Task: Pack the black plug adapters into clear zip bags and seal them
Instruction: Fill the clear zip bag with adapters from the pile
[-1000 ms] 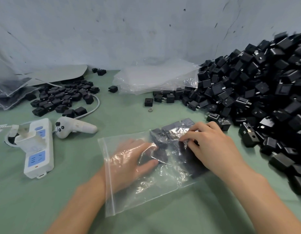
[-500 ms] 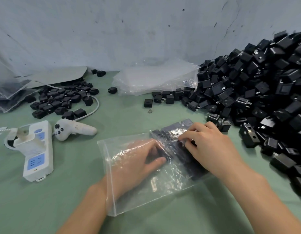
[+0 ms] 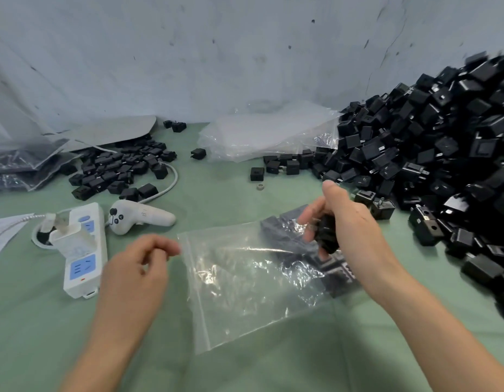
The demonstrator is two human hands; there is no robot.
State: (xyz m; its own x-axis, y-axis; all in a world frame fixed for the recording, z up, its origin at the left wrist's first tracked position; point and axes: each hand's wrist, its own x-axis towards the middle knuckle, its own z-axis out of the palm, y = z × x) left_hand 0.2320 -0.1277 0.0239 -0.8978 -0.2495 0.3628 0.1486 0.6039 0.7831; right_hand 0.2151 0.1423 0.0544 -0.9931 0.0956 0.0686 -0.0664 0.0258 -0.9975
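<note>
Head view, from the near edge outward: two bare forearms reach in over the green table (image 3: pixel 273 372). A clear zip bag (image 3: pixel 245 287) lies flat on it between them, its mouth apparently along the left edge, and its near half holds only crinkled film. The left hand (image 3: pixel 137 267) sits just beside that edge, fingers loosely curled, with thumb and forefinger tips close together at the bag's corner. Whether they pinch the lip or only brush it cannot be told. Farther in, the right hand (image 3: pixel 349 224) hangs over the bag's far right end, thumb up and fingers curled round a black adapter (image 3: pixel 327 237), possibly more than one. Below it the packed adapters (image 3: pixel 340 274) show dark through the film, crowded into that closed end. Beyond the hands, a white power strip (image 3: pixel 84 250) and a white controller (image 3: pixel 140 219) lie on the left, with a small scatter of adapters (image 3: pixel 123 171) behind them. A stack of empty bags (image 3: pixel 267 137) lies by the wall, and the big heap (image 3: pixel 443 151) of loose adapters fills the right side. The work looks to be mid-filling, the seal not yet made. The next move likely needs the left fingers to lift the lip open while the right hand carries its piece across to the mouth and slides it toward the others. After that come flattening the bag and pressing the zip along its length.
</note>
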